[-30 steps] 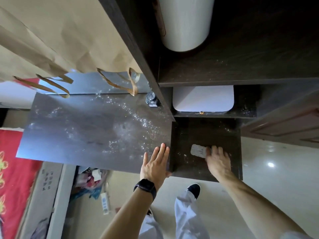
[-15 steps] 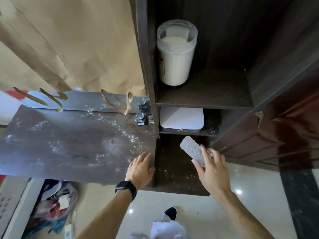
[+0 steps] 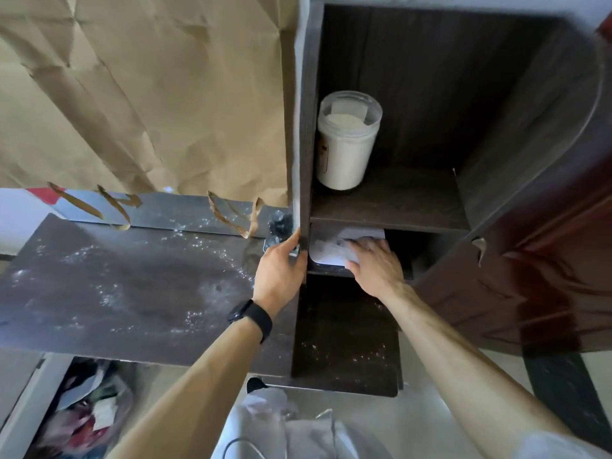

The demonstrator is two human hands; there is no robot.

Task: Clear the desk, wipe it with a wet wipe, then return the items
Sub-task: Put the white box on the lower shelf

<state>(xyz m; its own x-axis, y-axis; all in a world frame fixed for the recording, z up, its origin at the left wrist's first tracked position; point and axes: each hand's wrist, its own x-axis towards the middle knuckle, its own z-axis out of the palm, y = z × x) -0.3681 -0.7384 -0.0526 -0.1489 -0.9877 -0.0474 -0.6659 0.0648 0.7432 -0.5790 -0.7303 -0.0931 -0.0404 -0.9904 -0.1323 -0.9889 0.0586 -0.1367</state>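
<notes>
The dark desk top [image 3: 126,286] is speckled with white dust. My left hand [image 3: 281,270] grips the vertical edge of the shelf divider [image 3: 303,144] where it meets the desk. My right hand [image 3: 376,263] reaches into the low shelf compartment and presses a crumpled wet wipe [image 3: 334,248] onto a white flat box [image 3: 361,234] lying there. Most of the wipe is hidden under my fingers. A white lidded jar [image 3: 346,140] stands on the shelf above.
Brown paper bags [image 3: 142,94] with paper handles hang over the desk's back edge. A small dark object [image 3: 280,223] sits by the divider. A lower dark panel [image 3: 344,336] juts out below the shelf. A dark red door [image 3: 546,276] is at right; clutter [image 3: 89,415] lies on the floor.
My right hand lifted the wipe off the lower panel and moved it into the shelf compartment onto the white box. My left hand slid from the desk's front edge to the divider.
</notes>
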